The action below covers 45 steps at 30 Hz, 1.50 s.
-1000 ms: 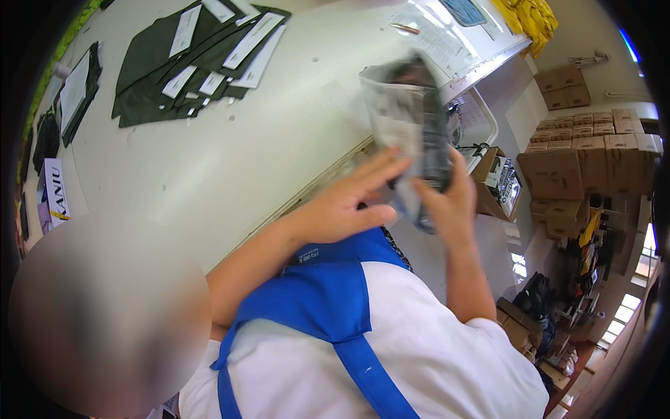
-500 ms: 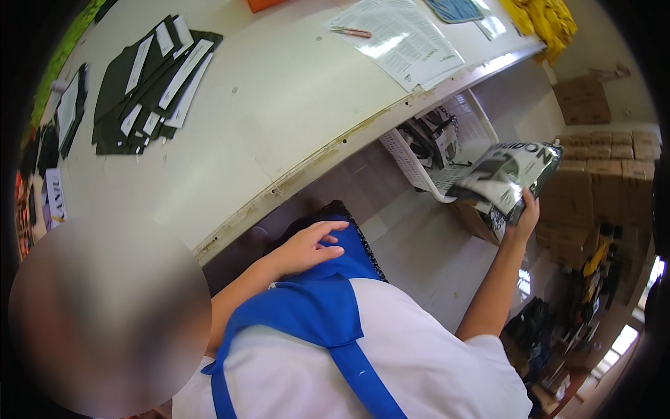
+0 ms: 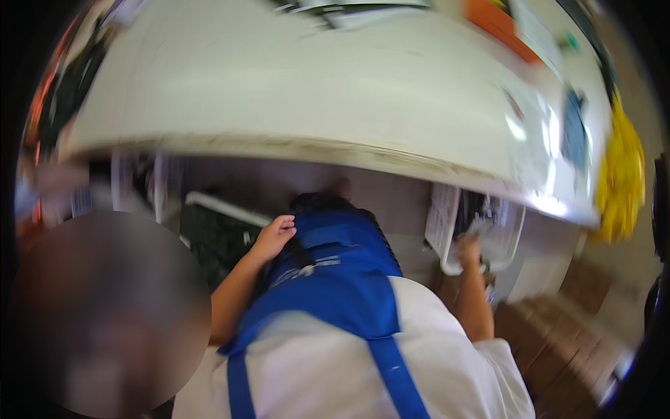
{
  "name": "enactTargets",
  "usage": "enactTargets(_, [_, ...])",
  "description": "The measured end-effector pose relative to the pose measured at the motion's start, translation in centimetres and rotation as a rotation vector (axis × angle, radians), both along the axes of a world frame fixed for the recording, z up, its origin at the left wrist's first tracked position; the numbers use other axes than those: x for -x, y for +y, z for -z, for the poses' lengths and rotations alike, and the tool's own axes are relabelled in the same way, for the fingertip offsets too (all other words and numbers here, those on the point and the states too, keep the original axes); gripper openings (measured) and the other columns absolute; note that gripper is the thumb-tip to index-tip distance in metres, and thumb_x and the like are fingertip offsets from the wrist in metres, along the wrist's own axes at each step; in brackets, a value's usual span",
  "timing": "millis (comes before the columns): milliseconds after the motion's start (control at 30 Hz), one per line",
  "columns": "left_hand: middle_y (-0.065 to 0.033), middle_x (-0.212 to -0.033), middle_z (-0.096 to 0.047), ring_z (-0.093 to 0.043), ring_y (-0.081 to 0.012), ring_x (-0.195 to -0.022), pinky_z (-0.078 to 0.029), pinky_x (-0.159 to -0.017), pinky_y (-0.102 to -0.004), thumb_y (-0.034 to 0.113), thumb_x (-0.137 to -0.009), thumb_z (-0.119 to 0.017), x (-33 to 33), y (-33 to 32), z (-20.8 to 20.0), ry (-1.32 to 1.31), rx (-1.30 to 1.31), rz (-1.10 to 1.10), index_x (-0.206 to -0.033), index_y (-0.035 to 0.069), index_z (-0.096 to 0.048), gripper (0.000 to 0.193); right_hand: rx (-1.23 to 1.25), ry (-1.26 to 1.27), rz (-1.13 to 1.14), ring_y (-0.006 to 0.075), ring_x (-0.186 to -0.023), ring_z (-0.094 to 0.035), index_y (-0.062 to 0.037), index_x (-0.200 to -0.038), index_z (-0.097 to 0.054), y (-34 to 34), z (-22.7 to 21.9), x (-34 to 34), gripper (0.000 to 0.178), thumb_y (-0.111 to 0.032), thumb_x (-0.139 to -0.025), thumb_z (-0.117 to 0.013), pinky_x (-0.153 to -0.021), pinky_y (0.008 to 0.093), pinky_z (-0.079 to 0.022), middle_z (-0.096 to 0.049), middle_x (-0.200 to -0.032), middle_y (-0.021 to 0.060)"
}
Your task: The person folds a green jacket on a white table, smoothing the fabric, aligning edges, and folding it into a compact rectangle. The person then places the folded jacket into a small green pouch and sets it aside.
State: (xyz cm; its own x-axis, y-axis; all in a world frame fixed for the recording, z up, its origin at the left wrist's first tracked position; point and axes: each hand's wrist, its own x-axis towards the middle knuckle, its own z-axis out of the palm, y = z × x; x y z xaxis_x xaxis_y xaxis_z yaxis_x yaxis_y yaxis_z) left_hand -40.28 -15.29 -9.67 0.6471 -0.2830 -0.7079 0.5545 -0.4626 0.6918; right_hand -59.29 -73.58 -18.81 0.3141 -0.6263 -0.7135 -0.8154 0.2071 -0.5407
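My left hand is raised over the left side of my blue apron, its fingers loosely bent, with nothing visible in it. Beside it a short black strip lies on the apron. Just left of the hand is a pale-rimmed bin of dark green cloth. My right hand reaches over the near left edge of a white plastic basket under the table. Dark and clear plastic packages show inside. Motion blur hides this hand's fingers and whether they hold one.
The white table spans the view, its worn front edge just ahead of me. On it are an orange box, papers, a blue cloth and dark items. Yellow cloth hangs at the right end. Cardboard boxes stand lower right.
The view has swung round toward the table. My right hand has moved from beyond the basket to over it, and the shiny package it held is no longer distinguishable. My left hand's fingers are closer together.
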Motion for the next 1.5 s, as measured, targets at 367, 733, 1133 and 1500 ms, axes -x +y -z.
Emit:
enactTargets(367, [-0.0242,-0.140,-0.035,-0.043,-0.0392,-0.124,-0.039,-0.102,-0.0401,0.024,-0.073,-0.072,18.1,18.5,23.2,0.307,-0.521,-0.488,-0.138,0.009,-0.037,0.076,-0.372,-0.012,-1.277,0.0140,-0.094,-0.059,-0.0021,-0.122,-0.054,38.2,-9.1,-18.2,0.034,-0.013,-0.091,-0.060,-0.084,0.0261,-0.047,-0.063,-0.101,0.0065])
enactTargets(733, [-0.0121,-0.130,-0.047,-0.050,-0.0292,-0.114,-0.045,-0.091,-0.0402,0.011,-0.082,-0.063,21.8,35.4,45.0,0.443,-0.355,-1.685,-0.117,0.009,-0.063,0.035,-0.171,0.496,-1.378,0.0102,-0.087,-0.058,-0.0034,-0.119,-0.056,37.1,0.5,-16.3,0.031,-0.013,-0.090,-0.061,-0.082,0.0229,-0.045,-0.062,-0.092,0.0022])
enactTargets(1133, [-0.0073,-0.087,-0.064,-0.060,-0.0131,-0.077,-0.049,-0.072,-0.0261,-0.007,-0.078,-0.061,9.6,19.6,-2.2,-0.170,1.019,-1.538,-0.090,-0.001,-0.063,0.013,-0.152,-0.738,-1.758,0.0278,-0.118,-0.048,-0.0037,-0.138,-0.029,67.9,-6.6,-19.3,0.092,-0.016,-0.065,-0.083,-0.096,0.0360,-0.042,-0.044,-0.131,0.0183])
enactTargets(1500, [-0.0210,-0.151,-0.015,-0.022,-0.0396,-0.137,-0.023,-0.111,-0.0426,0.010,-0.061,-0.078,12.0,23.2,-1.5,-0.421,-0.725,-1.218,-0.149,0.011,-0.011,0.110,-0.924,-1.083,-0.899,0.0230,-0.105,-0.059,-0.0014,-0.121,-0.057,64.3,-41.0,-39.6,0.040,-0.017,-0.084,-0.060,-0.095,0.0369,-0.047,-0.062,-0.115,0.0112])
